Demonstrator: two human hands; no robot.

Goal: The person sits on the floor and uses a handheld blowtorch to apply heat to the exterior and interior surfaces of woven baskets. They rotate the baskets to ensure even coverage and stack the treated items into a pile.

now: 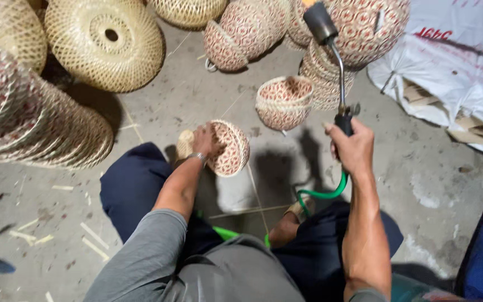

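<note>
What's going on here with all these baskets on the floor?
A person sits on a concrete floor among piles of woven baskets. The left hand grips a small red-and-cream patterned basket, tilted on its side. The right hand holds up a gas torch by its handle, nozzle pointing away, with a green hose trailing down to the lap. Another patterned basket stands upright just ahead. Plain baskets lie at upper left, and a white sack at right.

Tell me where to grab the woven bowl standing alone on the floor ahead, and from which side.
Grip the woven bowl by its pale banded rim, coming from above: it sits with its mouth tilted up toward the camera, nothing covering it. The stacked baskets crowd its right side, so the left is easier.
</note>
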